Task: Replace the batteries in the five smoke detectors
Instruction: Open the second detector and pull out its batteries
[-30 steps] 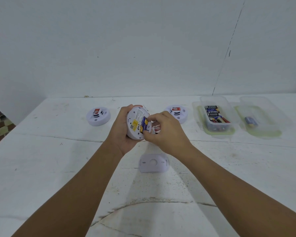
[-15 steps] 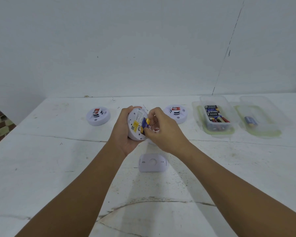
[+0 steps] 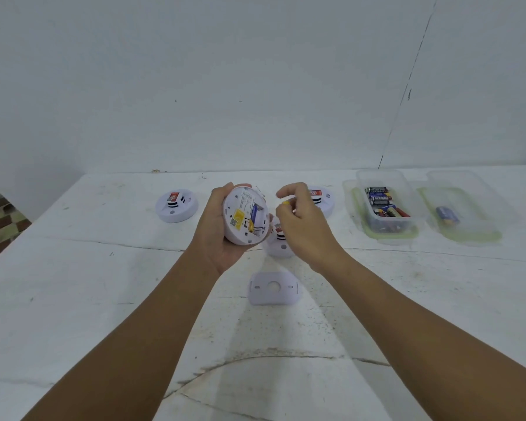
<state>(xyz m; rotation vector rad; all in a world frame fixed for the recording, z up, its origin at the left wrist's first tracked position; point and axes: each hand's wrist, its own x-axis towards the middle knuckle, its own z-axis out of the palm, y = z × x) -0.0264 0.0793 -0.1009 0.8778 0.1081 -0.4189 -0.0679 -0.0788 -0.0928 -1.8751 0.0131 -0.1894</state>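
My left hand (image 3: 216, 235) grips a white round smoke detector (image 3: 240, 226) tilted up, its open back facing me. A blue battery (image 3: 256, 211) lies in its compartment beside a yellow label. My right hand (image 3: 301, 226) hovers just right of the detector with curled fingers, and a small yellow bit (image 3: 285, 202) shows between thumb and forefinger. The detector's white back plate (image 3: 274, 288) lies on the table below my hands. Three more detectors sit face up: far left (image 3: 176, 206), under my hands (image 3: 281, 246), and behind my right hand (image 3: 327, 199).
On the white table (image 3: 104, 299), at the right, a clear tub (image 3: 363, 185) holds several batteries (image 3: 383, 205). A second clear tub (image 3: 471, 192) beside it holds one blue battery (image 3: 447, 215). A white wall rises behind.
My right hand has come off the battery compartment and moved a little right and up. The left hand still holds the detector, tipped slightly more toward me.
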